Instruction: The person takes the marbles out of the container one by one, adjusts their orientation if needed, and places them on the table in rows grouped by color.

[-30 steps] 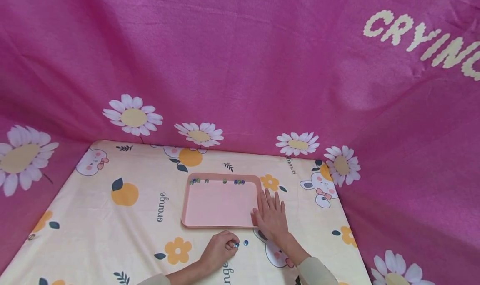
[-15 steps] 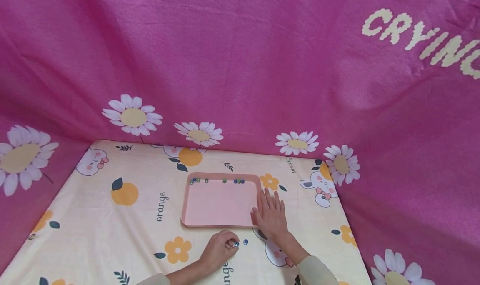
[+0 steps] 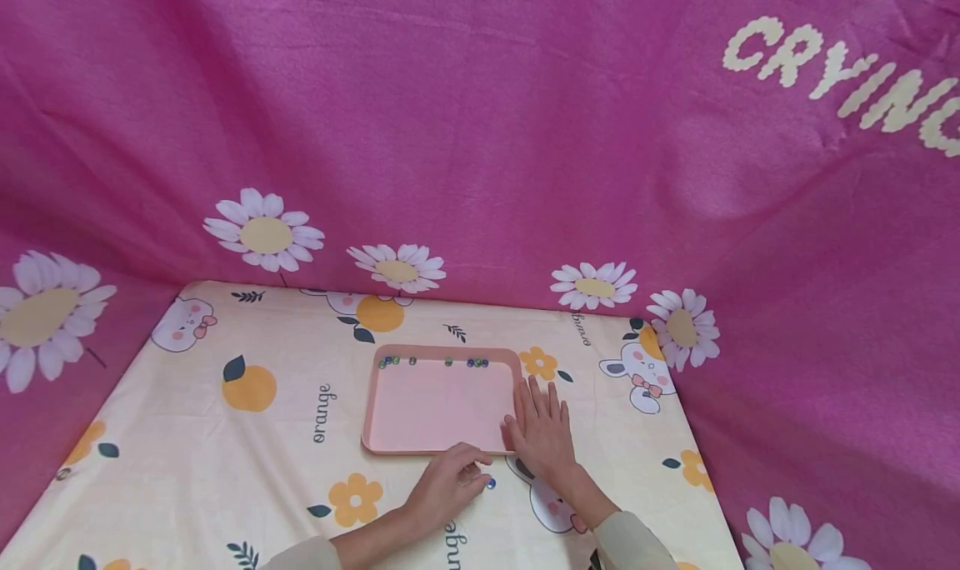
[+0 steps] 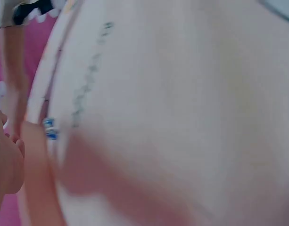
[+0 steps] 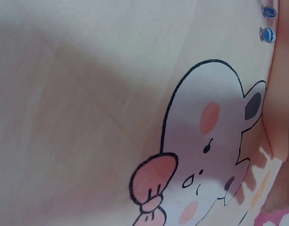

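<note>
Head view, lower middle of the frame: the left hand (image 3: 447,488) lies on the cloth-covered table (image 3: 225,470) just below the near rim of a pink tray (image 3: 442,403), its fingers loosely curled beside a small blue bead (image 3: 491,483) lying on the cloth. Whether the fingertips pinch another bead cannot be told. The right hand (image 3: 542,431) lies flat, fingers straight and spread, against the tray's right edge. A row of beads (image 3: 435,362) sits along the tray's far rim. Right wrist view shows two blue beads at upper right, above a printed rabbit (image 5: 205,155). Left wrist view is blurred.
</note>
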